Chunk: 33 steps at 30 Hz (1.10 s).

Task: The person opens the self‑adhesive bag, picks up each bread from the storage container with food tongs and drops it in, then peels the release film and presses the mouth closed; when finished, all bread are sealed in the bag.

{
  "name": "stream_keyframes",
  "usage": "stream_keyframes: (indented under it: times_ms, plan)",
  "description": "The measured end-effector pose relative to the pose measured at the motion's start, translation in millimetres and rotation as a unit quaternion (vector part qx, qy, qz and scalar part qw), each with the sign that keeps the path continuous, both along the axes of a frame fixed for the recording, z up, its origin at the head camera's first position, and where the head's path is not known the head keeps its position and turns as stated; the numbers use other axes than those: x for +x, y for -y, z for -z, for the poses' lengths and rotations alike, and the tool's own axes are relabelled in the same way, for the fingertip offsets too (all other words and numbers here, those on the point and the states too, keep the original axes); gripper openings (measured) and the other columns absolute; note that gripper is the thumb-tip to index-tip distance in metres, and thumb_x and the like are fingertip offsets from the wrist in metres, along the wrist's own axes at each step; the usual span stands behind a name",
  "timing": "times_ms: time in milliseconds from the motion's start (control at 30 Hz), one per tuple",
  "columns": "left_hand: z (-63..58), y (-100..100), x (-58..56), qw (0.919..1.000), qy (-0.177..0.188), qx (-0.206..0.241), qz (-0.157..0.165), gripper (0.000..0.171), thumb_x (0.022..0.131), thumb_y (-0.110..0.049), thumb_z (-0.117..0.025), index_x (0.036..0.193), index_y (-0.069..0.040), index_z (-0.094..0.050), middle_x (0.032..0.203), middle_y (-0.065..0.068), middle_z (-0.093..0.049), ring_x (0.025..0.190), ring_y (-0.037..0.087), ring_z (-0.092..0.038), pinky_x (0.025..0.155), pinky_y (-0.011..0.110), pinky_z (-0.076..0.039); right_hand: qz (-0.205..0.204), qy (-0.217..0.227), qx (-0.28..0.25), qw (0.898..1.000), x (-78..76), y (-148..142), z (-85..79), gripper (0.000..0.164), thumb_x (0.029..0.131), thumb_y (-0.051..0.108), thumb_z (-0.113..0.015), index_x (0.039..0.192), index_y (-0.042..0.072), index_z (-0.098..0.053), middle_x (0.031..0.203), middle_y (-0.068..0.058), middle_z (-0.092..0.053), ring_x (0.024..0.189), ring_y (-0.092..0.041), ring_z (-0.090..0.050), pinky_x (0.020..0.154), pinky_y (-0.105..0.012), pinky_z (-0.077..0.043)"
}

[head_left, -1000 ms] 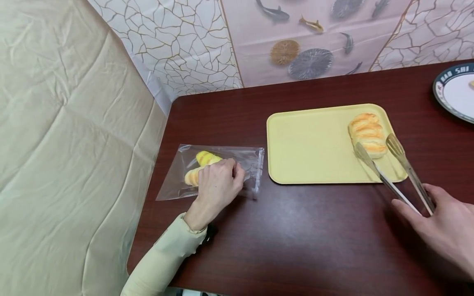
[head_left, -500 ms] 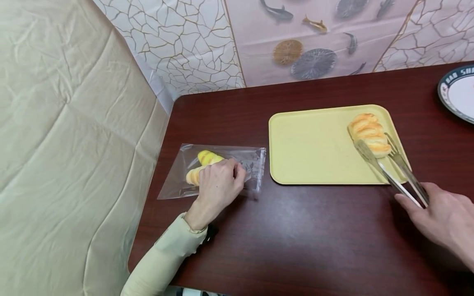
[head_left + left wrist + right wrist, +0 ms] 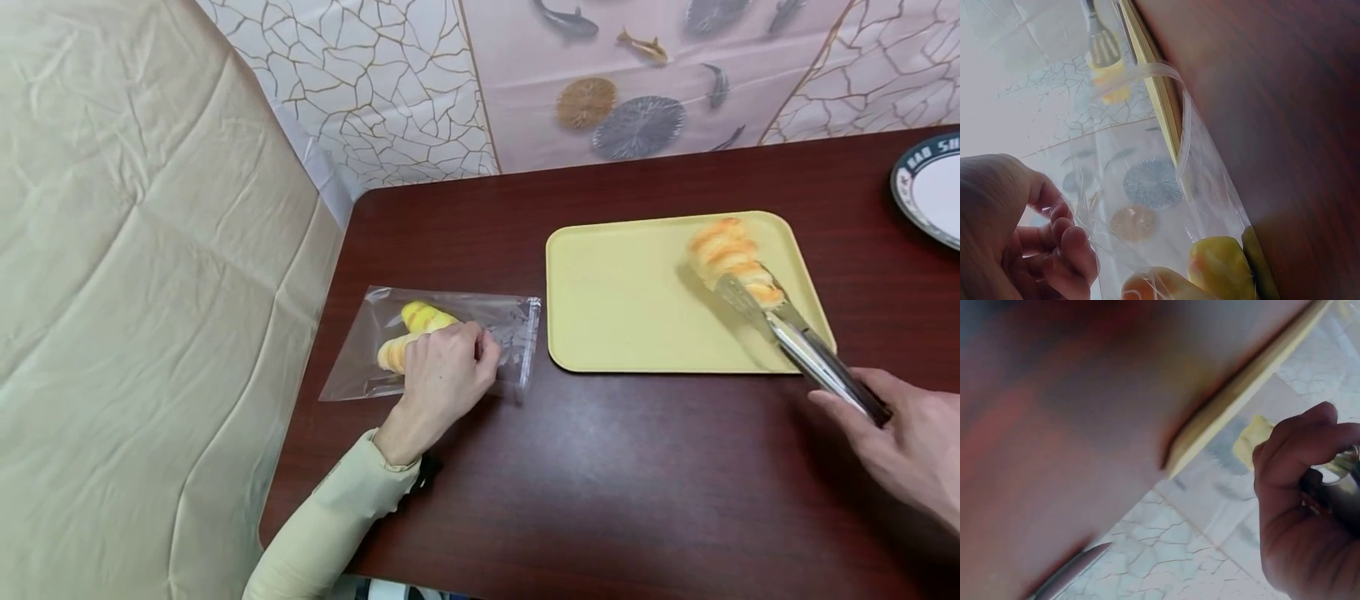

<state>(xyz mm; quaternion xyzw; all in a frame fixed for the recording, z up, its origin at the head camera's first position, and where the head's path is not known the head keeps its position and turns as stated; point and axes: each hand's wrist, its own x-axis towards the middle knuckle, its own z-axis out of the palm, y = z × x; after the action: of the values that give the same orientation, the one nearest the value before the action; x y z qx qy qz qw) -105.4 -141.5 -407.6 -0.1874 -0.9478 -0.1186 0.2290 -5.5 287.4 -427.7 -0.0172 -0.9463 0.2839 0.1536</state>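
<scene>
My left hand [image 3: 446,367] pinches the upper film of a clear plastic bag [image 3: 512,333] on the left of the table. Inside it lie a yellow bread roll [image 3: 424,317] and a paler roll [image 3: 392,356], partly covered by the hand. In the left wrist view the bag's mouth gapes toward the tray. My right hand [image 3: 911,437] grips metal tongs [image 3: 828,367], whose tips squeeze a golden ridged bread [image 3: 726,250]. That bread is tilted over the right part of the yellow tray [image 3: 615,300], its shadow falling apart from it.
A white plate [image 3: 933,187] with a dark patterned rim stands at the far right, cut off by the frame. Beige cloth [image 3: 150,333] drapes along the left side. Patterned sheeting [image 3: 525,92] backs the dark red table [image 3: 600,483].
The tongs have come together around the golden bread, lifted it off the tray and shifted it slightly left. My left hand keeps its pinch on the bag.
</scene>
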Motion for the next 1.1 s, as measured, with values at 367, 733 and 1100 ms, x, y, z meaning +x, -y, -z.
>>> stream_keyframes:
  times_ms: [367, 733, 1100]
  plan:
    - [0.0, 1.4, 1.8, 1.0, -0.003, -0.008, -0.004, 0.033, 0.088, -0.015, -0.067, 0.058, -0.015, -0.053, 0.053, -0.001, -0.053, 0.044, 0.022, -0.048, 0.04, 0.04, -0.039, -0.199, 0.042, 0.038, 0.978, -7.6, 43.2, -23.9, 0.021, 0.091, 0.02, -0.086, 0.11, 0.021, -0.078, 0.062, 0.026, -0.035, 0.058, 0.01, -0.03, 0.057, -0.017, -0.024]
    - [-0.2, 0.9, 3.4, 0.9999, -0.006, -0.012, 0.003, 0.035, 0.093, -0.017, -0.067, 0.062, -0.016, -0.053, 0.053, -0.003, -0.051, 0.042, 0.022, -0.049, 0.039, 0.038, -0.037, -0.336, 0.116, 0.019, 0.935, -38.7, 86.4, -26.7, 0.019, 0.097, 0.026, -0.082, 0.089, 0.035, -0.066, 0.064, 0.028, -0.033, 0.056, 0.012, -0.031, 0.052, -0.015, -0.03]
    - [4.4, -1.9, 6.4, 0.9993, -0.005, -0.013, 0.034, 0.03, 0.096, -0.019, -0.065, 0.068, -0.013, -0.056, 0.057, 0.0, -0.055, 0.043, 0.028, -0.056, 0.039, 0.041, -0.039, -0.341, 0.202, -0.049, 0.917, -64.2, 113.2, -37.1, 0.007, 0.101, 0.035, -0.077, 0.096, 0.03, -0.075, 0.059, 0.021, -0.043, 0.05, 0.005, -0.039, 0.051, -0.021, -0.036]
